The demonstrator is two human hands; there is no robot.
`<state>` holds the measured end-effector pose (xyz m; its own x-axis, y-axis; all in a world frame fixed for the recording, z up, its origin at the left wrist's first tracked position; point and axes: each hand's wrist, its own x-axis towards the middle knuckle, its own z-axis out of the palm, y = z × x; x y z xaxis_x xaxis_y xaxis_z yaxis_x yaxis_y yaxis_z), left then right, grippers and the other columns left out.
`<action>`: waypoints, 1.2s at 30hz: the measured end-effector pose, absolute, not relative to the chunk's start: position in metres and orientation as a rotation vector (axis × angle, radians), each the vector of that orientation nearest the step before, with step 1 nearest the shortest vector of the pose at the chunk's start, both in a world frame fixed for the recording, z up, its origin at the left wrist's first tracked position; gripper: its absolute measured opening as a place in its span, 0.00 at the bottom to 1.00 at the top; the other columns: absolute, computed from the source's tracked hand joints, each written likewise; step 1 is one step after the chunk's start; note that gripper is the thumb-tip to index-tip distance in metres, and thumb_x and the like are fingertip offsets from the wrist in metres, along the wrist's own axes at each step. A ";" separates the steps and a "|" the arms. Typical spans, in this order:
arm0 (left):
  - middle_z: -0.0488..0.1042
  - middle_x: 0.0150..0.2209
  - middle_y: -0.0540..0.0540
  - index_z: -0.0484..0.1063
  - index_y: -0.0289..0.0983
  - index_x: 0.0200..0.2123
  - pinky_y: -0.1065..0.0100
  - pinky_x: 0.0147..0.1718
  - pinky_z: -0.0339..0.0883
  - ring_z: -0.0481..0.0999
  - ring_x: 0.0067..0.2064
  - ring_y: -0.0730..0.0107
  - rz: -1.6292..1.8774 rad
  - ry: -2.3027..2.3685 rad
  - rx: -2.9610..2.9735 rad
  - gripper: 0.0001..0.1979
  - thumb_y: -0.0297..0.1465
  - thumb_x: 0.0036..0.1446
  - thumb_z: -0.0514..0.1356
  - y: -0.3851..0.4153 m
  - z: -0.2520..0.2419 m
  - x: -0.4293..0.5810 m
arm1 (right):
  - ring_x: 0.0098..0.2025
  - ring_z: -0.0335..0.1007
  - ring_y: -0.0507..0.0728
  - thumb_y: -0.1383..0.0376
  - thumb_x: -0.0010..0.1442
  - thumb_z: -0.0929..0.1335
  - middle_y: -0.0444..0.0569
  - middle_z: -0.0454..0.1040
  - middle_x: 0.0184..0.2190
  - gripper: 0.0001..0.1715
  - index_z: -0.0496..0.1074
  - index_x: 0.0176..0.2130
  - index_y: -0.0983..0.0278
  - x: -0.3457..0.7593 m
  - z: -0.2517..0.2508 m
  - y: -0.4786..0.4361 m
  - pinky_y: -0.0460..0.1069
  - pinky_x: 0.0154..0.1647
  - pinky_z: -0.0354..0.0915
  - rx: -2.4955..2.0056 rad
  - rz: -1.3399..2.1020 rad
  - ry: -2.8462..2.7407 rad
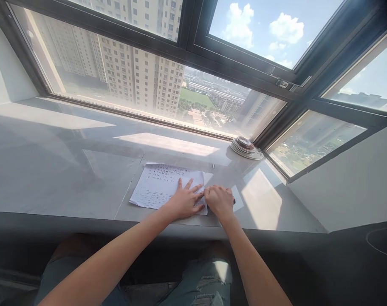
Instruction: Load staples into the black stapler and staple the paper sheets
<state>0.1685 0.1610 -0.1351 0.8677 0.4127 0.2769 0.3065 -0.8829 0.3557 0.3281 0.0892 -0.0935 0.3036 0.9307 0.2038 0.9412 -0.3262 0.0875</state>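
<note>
Near the front edge of the windowsill [53,170] lie handwritten sheets [158,187], the left hand [187,200] spread flat on them, the right hand [218,199] clenched at their right edge around a mostly hidden dark object [234,201].

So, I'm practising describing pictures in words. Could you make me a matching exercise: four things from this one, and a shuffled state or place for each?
1. Left hand
2. Right hand
3. Paper
4. Clouds

A. White and written on
B. Outside, against blue sky
C. Spread out, palm down
D. Curled closed, a dark tip showing beside it

Right pairs: 1-C, 2-D, 3-A, 4-B
</note>
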 end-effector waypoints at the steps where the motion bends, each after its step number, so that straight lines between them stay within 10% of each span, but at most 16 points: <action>1: 0.60 0.71 0.42 0.60 0.51 0.69 0.19 0.62 0.31 0.49 0.72 0.33 0.496 0.537 2.741 0.31 0.51 0.67 0.52 0.161 -0.136 0.169 | 0.36 0.74 0.61 0.65 0.68 0.60 0.57 0.80 0.32 0.24 0.79 0.29 0.63 0.326 -0.095 0.089 0.55 0.43 0.56 -2.495 -0.383 -1.810; 14: 0.59 0.71 0.43 0.60 0.51 0.70 0.22 0.63 0.33 0.49 0.72 0.34 0.475 0.560 2.765 0.31 0.53 0.68 0.49 0.162 -0.134 0.167 | 0.38 0.73 0.59 0.57 0.74 0.52 0.49 0.78 0.33 0.28 0.73 0.33 0.59 0.351 -0.082 0.078 0.51 0.41 0.62 -2.118 0.049 -1.765; 23: 0.58 0.71 0.42 0.59 0.49 0.69 0.21 0.62 0.36 0.49 0.72 0.33 0.413 0.588 2.776 0.33 0.55 0.66 0.50 0.165 -0.133 0.168 | 0.44 0.75 0.64 0.59 0.61 0.66 0.51 0.78 0.42 0.15 0.72 0.48 0.58 0.411 -0.100 0.034 0.55 0.43 0.67 -2.026 0.100 -1.652; 29: 0.77 0.49 0.39 0.74 0.40 0.48 0.49 0.57 0.62 0.74 0.53 0.55 0.964 0.699 2.593 0.13 0.36 0.70 0.51 0.156 -0.110 0.157 | 0.40 0.75 0.63 0.56 0.62 0.67 0.54 0.79 0.39 0.16 0.70 0.47 0.61 0.346 -0.099 0.068 0.53 0.41 0.67 -1.882 -0.080 -1.226; 36: 0.73 0.37 0.45 0.68 0.39 0.37 0.59 0.45 0.64 0.71 0.42 0.61 0.981 1.081 2.529 0.07 0.28 0.68 0.52 0.172 -0.114 0.082 | 0.41 0.73 0.62 0.62 0.62 0.66 0.53 0.78 0.39 0.10 0.71 0.44 0.61 0.262 -0.108 0.132 0.53 0.41 0.67 -1.813 0.116 -1.513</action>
